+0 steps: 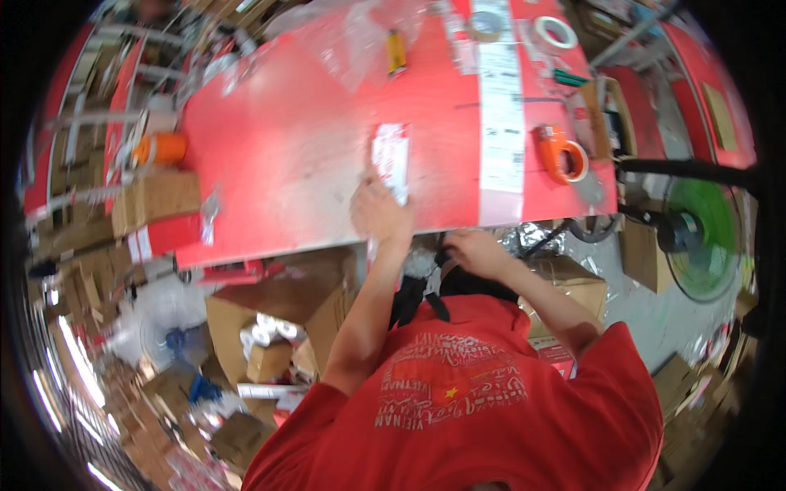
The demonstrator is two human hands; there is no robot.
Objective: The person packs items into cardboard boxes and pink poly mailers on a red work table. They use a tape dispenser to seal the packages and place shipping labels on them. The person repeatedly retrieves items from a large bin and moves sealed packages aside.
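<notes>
My left hand (383,211) is on the red table near its front edge, over the lower end of a narrow red-and-white packet (391,155). Its fingers and thumb close about that end, and the packet lies lengthwise away from me. Just off the front edge, my right hand (479,252) is held low with its fingers curled together. Something dark shows at its fingertips, too small and blurred to name.
On the red table (278,164) lie a yellow cutter (396,52), an orange tape dispenser (562,155), a white tape roll (555,33) and a strip of printed labels (501,106). An open carton (327,315) stands below the left front. A green fan (700,237) is at right.
</notes>
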